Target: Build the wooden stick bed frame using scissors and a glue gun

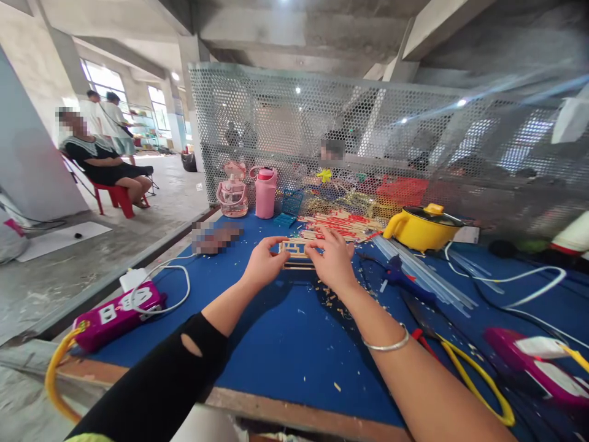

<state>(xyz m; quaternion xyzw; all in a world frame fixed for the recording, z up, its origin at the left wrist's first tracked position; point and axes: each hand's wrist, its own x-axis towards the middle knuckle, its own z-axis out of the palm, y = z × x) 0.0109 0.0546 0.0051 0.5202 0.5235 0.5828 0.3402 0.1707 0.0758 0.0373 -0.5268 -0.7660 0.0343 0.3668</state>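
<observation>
Between my two hands, just above the blue tabletop (280,344), is a small frame of thin wooden sticks (294,248). My left hand (267,261) pinches its left end between thumb and fingers. At the other end, the thumb and a finger of my right hand (334,258) close on the frame. Behind the hands lies a heap of red-tipped matchsticks (338,224). Right of my right hand rests a blue glue gun (407,279), with clear glue sticks (426,273) beyond it.
A pink bottle (265,195) and a clear pink jug (234,197) stand before a perforated metal screen (276,123). Purple power strips (117,313) lie at both sides. Yellow-handled scissors (478,380) and a yellow pot (423,228) are on the right. A person sits at far left.
</observation>
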